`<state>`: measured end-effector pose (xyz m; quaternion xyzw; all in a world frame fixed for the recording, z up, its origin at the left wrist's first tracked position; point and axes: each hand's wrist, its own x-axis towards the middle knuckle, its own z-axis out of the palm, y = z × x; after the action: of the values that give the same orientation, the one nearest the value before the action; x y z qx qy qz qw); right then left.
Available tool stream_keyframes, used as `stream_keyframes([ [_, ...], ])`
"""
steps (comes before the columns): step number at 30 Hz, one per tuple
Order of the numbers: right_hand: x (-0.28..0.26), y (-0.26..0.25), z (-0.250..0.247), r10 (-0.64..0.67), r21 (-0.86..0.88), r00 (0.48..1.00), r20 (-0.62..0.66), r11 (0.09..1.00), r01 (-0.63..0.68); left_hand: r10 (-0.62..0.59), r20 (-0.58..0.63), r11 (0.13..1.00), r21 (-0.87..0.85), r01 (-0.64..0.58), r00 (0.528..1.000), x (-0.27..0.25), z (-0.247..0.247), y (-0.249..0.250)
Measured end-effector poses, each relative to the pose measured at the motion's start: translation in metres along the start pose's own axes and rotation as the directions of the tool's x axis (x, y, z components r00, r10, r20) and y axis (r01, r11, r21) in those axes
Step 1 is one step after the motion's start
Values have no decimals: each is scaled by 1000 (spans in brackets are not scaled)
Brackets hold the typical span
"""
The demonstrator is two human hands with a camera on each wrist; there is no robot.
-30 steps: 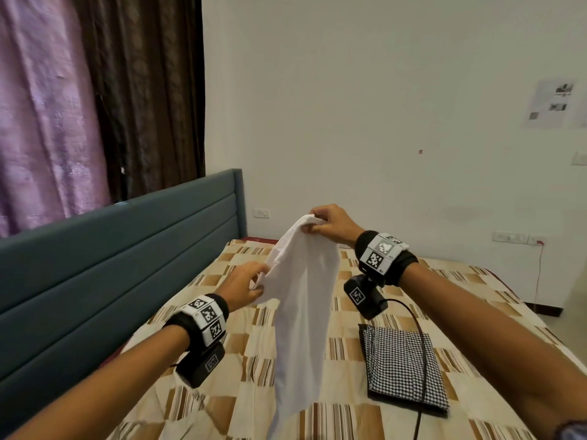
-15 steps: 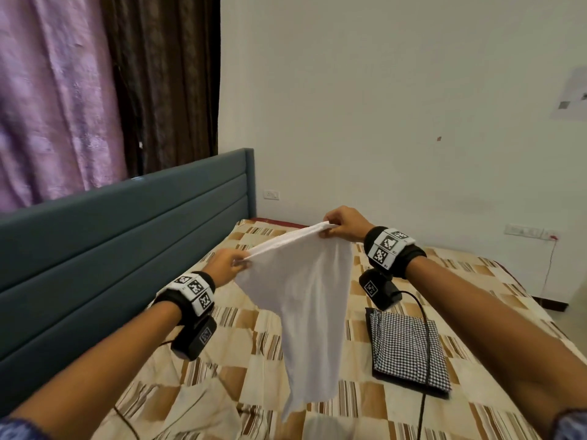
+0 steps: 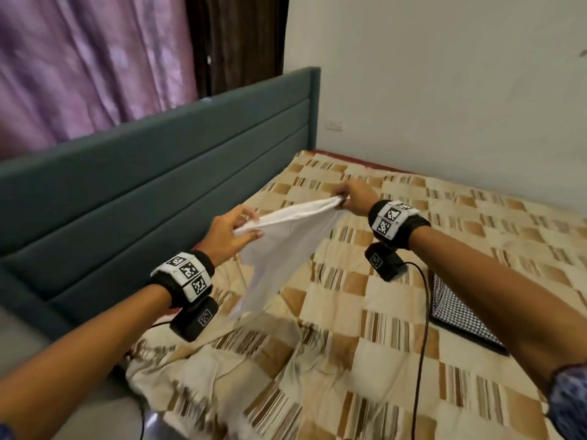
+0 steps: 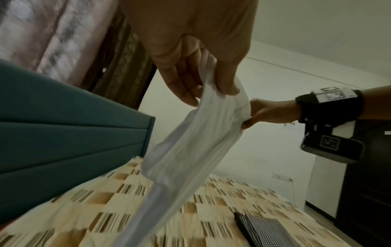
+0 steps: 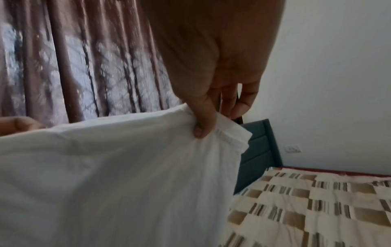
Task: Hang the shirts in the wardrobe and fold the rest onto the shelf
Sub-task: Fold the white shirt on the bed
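Change: the white garment [image 3: 286, 246], which a second earlier hung tall and narrow from hands held one above the other, was now drawn out nearly level between them and carried lower, just above the bed [image 3: 413, 281]; the view had dipped toward the bed with it
Left hand: the left hand [image 3: 232, 233] pinched one end of the top edge between thumb and fingers, the other fingers loosely spread; it was nearer the headboard [image 3: 158, 173] than the right
Right hand: the right hand [image 3: 354, 198] gripped the other end, thumb pressed over a bunched, stitched hem, fingers curled behind; it sat farther from the headboard
Garment position: stretched taut along its upper edge, the loose body trailing down toward the bed on the headboard side; whether its lowest tip touched the cover was hard to say, the cloth being blurred
Meaning for task: this looked like spreading the piece to lay it flat on the bed for folding, so it was probably being treated as one of "the rest", not hung; folding itself seemed not yet begun
Count, hands: two, both on the one garment
Count, white garments: one in hand
Count, folded pieces: one, a checked cloth [image 3: 457, 309] lying on the bed well away from the headboard, beyond the right forearm
Count, wardrobe and shelf: none clearly in view
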<state>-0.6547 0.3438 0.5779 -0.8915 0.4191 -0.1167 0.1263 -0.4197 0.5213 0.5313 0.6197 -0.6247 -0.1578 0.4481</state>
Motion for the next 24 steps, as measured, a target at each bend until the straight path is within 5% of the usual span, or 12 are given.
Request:
stream_keyframes([
  [5, -34, 39, 72, -33, -22, 974, 224, 999, 39, -120, 370, 992, 68, 102, 921, -61, 62, -26],
  [13, -157, 184, 250, 97, -113, 855, 509, 993, -46, -217, 755, 973, 117, 199, 619, -178, 285, -81],
  [16, -217, 242, 308, 197, -161, 781, 593, 979, -125, -229, 850, 970, 160, 183, 473, -214, 356, -87],
  [21, -296, 304, 360, 324, -233, 626, 709, 946, -225, -202, 910, 978, 164, 133, 361, -262, 441, -72],
  [23, -323, 325, 369, 354, -378, 668, 654, 919, -118, -140, 939, 990, 124, 70, 314, -278, 464, -69],
  [24, -334, 327, 367, 406, -382, 675, 616, 903, -194, -121, 951, 993, 116, 34, 283, -286, 472, -69],
])
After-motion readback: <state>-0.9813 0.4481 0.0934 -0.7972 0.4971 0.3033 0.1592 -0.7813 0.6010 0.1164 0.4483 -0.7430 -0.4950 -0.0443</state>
